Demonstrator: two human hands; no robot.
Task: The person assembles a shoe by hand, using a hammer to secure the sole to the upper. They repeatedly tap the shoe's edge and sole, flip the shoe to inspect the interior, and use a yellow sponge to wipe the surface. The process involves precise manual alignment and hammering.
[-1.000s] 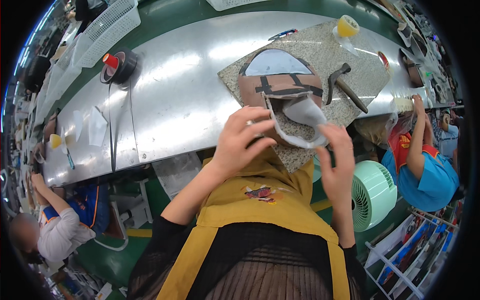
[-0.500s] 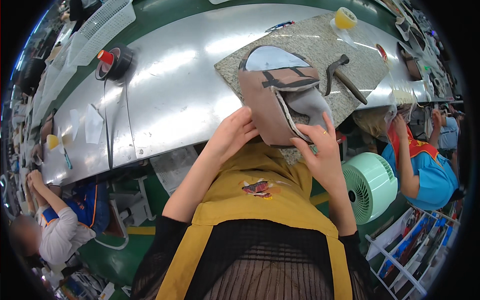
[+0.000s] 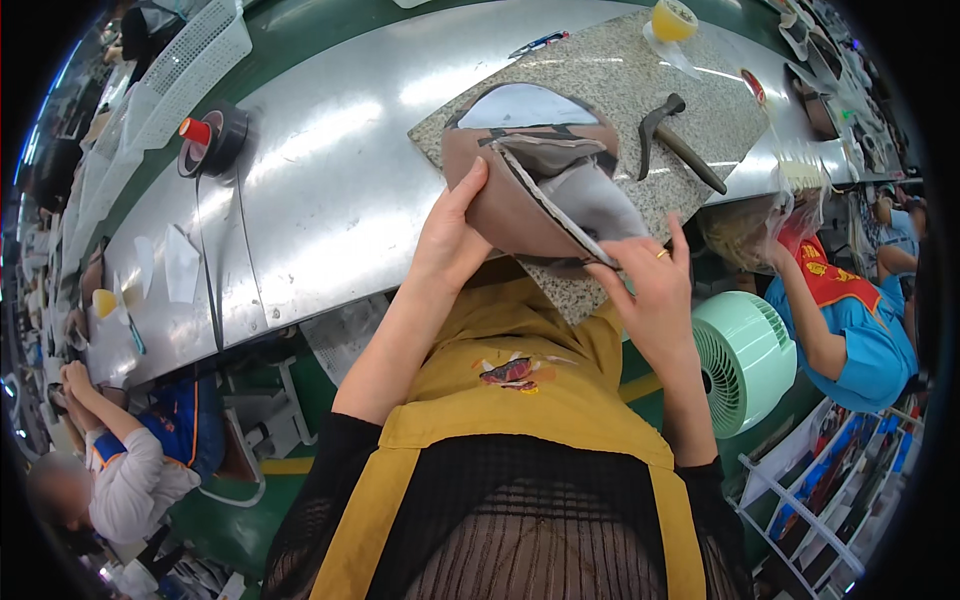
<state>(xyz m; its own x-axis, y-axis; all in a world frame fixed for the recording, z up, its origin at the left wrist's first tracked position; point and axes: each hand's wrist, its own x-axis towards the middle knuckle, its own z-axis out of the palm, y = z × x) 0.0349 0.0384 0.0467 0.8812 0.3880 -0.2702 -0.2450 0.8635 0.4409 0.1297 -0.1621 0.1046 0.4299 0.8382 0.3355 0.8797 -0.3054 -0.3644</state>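
Note:
Between my two hands is a brown leather pouch (image 3: pixel 500 205) with a grey lining and a pale, shiny panel at its far end. Its mouth gapes toward the right, and black strips run along parts of the edges. My left hand (image 3: pixel 450 235) grips its left side, thumb on top and fingers underneath. At the near right corner, my right hand (image 3: pixel 650 285) pinches the rim, its index finger raised. Under and beyond the pouch lies a speckled stone slab (image 3: pixel 610 75). A hammer (image 3: pixel 678 145) with a curved head rests on the slab, right of the pouch.
The slab sits on a metal table (image 3: pixel 330 220). At the back is a yellow jar (image 3: pixel 674 20), with pens (image 3: pixel 540 44) left of it. A black tape roll (image 3: pixel 215 140) stands at left. A green fan (image 3: pixel 745 365) is at my right. Co-workers sit on both sides.
The pouch has shifted left and tilted, with its mouth wider. My left hand has moved up its side, thumb now on top. My right index finger has lifted off the lining.

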